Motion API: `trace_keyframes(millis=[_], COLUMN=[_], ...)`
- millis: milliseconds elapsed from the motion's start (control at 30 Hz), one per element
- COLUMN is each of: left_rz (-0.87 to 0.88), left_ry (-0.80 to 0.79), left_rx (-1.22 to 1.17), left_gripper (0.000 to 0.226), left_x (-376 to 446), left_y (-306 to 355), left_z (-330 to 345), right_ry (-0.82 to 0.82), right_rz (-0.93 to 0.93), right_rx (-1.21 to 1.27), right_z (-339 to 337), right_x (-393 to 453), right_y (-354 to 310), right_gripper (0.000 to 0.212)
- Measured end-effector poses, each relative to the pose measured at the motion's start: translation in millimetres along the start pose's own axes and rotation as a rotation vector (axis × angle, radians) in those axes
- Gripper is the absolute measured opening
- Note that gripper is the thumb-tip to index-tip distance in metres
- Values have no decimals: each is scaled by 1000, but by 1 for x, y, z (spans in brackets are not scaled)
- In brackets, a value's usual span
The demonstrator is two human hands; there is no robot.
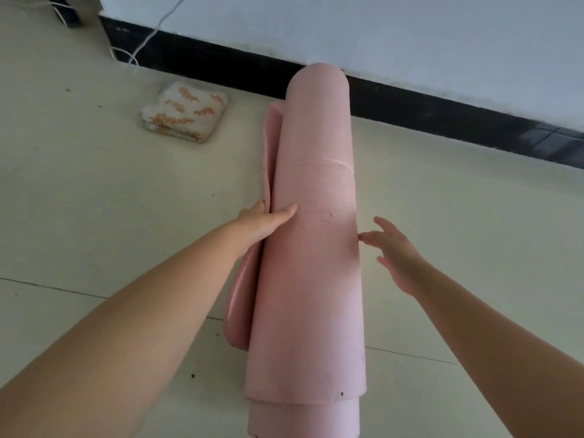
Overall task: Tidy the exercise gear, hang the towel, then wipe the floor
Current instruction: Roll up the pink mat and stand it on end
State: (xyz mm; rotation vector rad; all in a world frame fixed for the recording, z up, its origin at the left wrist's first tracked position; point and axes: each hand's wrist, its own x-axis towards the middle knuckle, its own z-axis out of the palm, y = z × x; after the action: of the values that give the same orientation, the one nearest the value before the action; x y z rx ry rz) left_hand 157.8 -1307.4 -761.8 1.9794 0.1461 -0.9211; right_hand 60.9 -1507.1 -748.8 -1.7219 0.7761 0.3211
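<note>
Centrally in the head view, a pink rolled mat runs from the bottom edge up to the upper middle of the frame, its far end reaching the dark baseboard. The roll is loose: an outer flap bulges out along its left side, and at the bottom an inner layer sticks out past the outer wrap. A few dark specks mark its surface.

From the lower left, a bare forearm leads to the left hand, which grips the mat's left side at mid-frame; the thumb lies across the front of the roll and the fingers tuck in behind the loose flap. From the lower right, the right hand is released, fingers spread and fairly straight, grasping nothing; its fingertips are at the mat's right edge, and I cannot tell whether they touch it.

At the upper left of the frame, a folded towel, white with orange markings, lies on the floor, near the baseboard and well apart from the mat. The floor is pale tile with thin seams crossing the lower part of the frame and small dark crumbs scattered on it. A white cable hangs down the wall at the top left and trails onto the floor. A dark object sits in the very top left corner, too cropped to identify.
</note>
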Motion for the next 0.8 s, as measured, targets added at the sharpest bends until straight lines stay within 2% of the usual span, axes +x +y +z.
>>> trace_keyframes(millis=[200, 333, 433, 567, 633, 700, 800], left_rz=[26, 51, 41, 8, 5, -1, 11], left_ry=[90, 157, 171, 158, 157, 145, 88], left_rx=[87, 18, -49, -158, -221, -277, -342], left_gripper=[89, 80, 71, 91, 117, 125, 88], left_x=[10, 19, 22, 23, 20, 14, 2], left_y=[8, 10, 19, 31, 33, 28, 31], left_z=[4, 3, 4, -1, 1, 5, 13], right_ry=[71, 127, 147, 122, 52, 5, 16], right_rz=[-73, -66, 3, 35, 17, 12, -35], right_rx=[-316, -339, -185, 165, 184, 141, 144], right_z=[11, 10, 13, 4, -3, -5, -9], right_x=[34, 51, 59, 60, 53, 43, 34], right_y=[-30, -41, -47, -40, -34, -28, -27], right_gripper=[46, 48, 48, 27, 33, 39, 47])
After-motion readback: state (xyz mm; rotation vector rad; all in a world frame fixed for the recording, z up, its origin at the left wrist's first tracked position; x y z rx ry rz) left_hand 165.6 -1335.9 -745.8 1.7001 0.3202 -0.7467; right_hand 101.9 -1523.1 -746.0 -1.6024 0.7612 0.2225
